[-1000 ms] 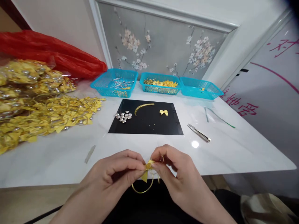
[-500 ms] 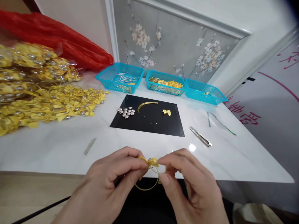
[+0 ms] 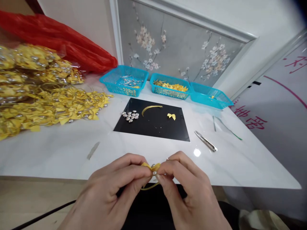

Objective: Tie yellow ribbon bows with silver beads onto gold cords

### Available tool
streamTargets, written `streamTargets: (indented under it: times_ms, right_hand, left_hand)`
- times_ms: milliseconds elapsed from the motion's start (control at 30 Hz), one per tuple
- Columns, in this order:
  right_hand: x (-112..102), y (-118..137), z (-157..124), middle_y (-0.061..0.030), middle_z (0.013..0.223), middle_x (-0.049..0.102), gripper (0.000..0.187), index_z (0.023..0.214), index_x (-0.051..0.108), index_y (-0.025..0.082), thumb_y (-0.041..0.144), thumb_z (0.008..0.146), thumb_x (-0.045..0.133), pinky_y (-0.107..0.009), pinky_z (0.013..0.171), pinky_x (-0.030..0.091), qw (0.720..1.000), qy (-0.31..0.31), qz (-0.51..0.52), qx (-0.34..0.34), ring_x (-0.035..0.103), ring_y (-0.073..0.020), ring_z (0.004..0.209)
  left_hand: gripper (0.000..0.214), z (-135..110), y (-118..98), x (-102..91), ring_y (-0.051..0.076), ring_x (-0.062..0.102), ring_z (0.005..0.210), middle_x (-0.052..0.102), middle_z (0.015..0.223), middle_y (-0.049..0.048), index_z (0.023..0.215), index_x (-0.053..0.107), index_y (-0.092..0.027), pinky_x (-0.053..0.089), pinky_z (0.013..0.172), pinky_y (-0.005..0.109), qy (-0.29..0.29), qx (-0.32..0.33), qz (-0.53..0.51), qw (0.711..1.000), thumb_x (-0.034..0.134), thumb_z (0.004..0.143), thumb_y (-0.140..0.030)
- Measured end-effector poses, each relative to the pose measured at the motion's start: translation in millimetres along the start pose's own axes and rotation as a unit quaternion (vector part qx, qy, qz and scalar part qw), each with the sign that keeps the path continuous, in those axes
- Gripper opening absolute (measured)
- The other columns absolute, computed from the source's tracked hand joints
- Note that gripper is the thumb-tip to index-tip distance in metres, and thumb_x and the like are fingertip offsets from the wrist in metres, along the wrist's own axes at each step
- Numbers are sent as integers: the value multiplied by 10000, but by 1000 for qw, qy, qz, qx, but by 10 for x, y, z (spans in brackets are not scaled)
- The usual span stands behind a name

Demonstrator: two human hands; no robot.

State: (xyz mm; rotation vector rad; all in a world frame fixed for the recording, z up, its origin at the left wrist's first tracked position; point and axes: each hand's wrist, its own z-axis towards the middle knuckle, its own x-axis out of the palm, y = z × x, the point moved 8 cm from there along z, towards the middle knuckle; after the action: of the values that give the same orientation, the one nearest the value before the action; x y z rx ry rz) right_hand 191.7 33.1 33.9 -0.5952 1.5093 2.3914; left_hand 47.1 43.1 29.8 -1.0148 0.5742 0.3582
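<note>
Yellow bow (image 3: 156, 166) is bridging two narrowed grips. Left hand (image 3: 117, 183) and right hand (image 3: 188, 182) are pinching its opposite sides.

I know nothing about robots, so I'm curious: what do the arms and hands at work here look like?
They are a person's: the left hand and right hand wear no gloves, and no sleeve or watch shows at either wrist. What looks like black clothing shows between the forearms.
</note>
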Motion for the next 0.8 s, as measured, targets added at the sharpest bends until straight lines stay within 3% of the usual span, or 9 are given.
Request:
streamTargets:
  times_ms: [200,367,567,800]
  right_hand:
    - [37,-21,-14,2,978,554,184,1001,580,250,86,949,516,-232,738,500,999,42,-24,3,610,-110,827]
    - [41,-8,-51,-34,987,561,194,1056,587,240,109,975,469,-284,705,508,997,22,-73,3,613,-139,781]
    - [71,9,-30,-36,922,527,177,955,549,209,137,1018,401,-292,658,481,995,61,-81,-17,562,-144,753]
    - [92,-12,-37,-32,945,530,166,982,551,220,147,1027,409,-306,694,475,993,91,-73,-16,568,-161,808]
  left_hand:
    - [205,9,75,1,91,709,753,715,910,-63,764,715,-305,541,646,103,9,-55,-39,998,594,925,-265]
    - [198,13,126,-3,121,704,758,724,904,-46,753,736,-303,547,620,128,10,-90,-58,994,610,906,-301]
    - [202,6,100,68,116,703,798,712,907,-55,787,715,-309,537,670,129,55,-78,-59,994,588,903,-204]
    - [235,10,51,43,106,705,787,707,916,-58,825,708,-310,530,696,146,56,-52,-34,996,552,905,-153]
